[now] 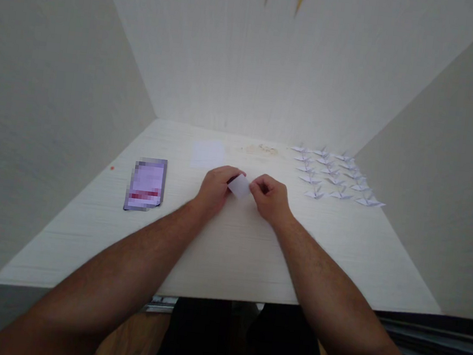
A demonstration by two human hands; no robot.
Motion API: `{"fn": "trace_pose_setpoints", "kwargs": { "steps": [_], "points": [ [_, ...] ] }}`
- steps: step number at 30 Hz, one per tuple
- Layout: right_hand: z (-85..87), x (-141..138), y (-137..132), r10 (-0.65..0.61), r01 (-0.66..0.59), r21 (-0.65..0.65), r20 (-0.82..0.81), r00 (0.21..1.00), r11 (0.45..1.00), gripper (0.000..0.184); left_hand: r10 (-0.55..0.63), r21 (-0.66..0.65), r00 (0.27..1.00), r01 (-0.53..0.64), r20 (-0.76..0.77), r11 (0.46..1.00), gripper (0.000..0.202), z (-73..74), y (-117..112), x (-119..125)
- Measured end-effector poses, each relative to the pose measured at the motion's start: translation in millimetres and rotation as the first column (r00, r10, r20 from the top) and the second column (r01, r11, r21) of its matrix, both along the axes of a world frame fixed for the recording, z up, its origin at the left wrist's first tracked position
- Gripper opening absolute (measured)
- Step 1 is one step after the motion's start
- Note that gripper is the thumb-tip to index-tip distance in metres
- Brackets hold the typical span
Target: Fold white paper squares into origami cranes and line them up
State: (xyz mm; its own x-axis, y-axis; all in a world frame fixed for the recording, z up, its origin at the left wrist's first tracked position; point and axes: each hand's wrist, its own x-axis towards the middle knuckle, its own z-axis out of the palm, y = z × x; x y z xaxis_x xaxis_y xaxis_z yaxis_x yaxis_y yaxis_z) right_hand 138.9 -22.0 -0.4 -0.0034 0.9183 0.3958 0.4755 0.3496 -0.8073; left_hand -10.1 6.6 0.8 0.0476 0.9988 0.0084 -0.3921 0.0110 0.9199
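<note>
Between my two hands is a small folded piece of white paper (pixel 240 186), diamond-shaped from above, held just over the table. My left hand (pixel 216 186) is closed on its left side, with the fingertips partly behind the paper. At the paper's right corner my right hand (pixel 269 196) pinches with thumb and forefinger, the other fingers curled in. Off to the right of my hands, several white folded paper cranes (pixel 330 169) stand in rows. A stack or sheet of white square paper (pixel 208 154) lies beyond my left hand.
A tablet or phone with a blurred screen (pixel 146 184) lies on the white table (pixel 227 256) at left, near a small orange dot (pixel 112 168). Walls rise at the back and both sides. A worn brownish patch (pixel 262 149) marks the table's back.
</note>
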Motion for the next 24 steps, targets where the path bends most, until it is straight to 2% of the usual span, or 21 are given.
{"fn": "trace_pose_setpoints", "kwargs": {
  "steps": [3,6,10,12,16,18,21,24],
  "points": [
    [0.1,0.6,0.1,-0.028,0.028,-0.02,-0.008,1.0,0.999,0.018,-0.02,-0.005,0.999,0.02,-0.032,1.0,0.016,-0.5,-1.4,-0.5],
    [0.9,0.8,0.7,-0.048,0.049,-0.039,0.032,0.998,0.998,0.022,0.01,0.001,0.996,-0.01,-0.087,1.0,0.017,-1.2,-2.7,0.1],
    [0.6,1.8,2.0,-0.04,0.051,-0.08,0.132,0.99,0.996,0.027,0.03,-0.015,0.997,-0.031,-0.069,0.999,0.016,-1.3,-2.4,0.6],
    [0.4,2.6,2.3,-0.05,0.062,-0.095,0.128,0.991,0.994,0.027,0.02,-0.03,0.998,-0.022,-0.067,0.999,0.016,-1.7,-1.9,0.6],
    [0.2,3.2,2.1,-0.101,0.101,0.001,-0.023,0.995,0.995,0.019,0.055,-0.016,0.992,-0.057,-0.114,0.998,0.021,-3.4,-1.9,1.0],
    [-1.1,3.0,2.2,-0.053,0.055,0.079,-0.036,0.998,0.995,0.021,0.073,-0.019,0.989,-0.076,-0.13,0.997,0.024,-3.5,-2.6,1.3],
    [-4.6,2.5,3.3,0.019,-0.023,0.132,0.028,0.999,0.991,0.019,0.049,-0.048,0.997,-0.052,-0.063,0.997,0.028,-2.1,-3.9,1.5],
    [-7.6,2.6,4.4,0.021,-0.023,0.109,0.028,0.999,0.994,0.029,-0.018,-0.066,0.999,0.021,0.05,0.998,0.032,-1.0,-4.2,0.8]
  ]
}}
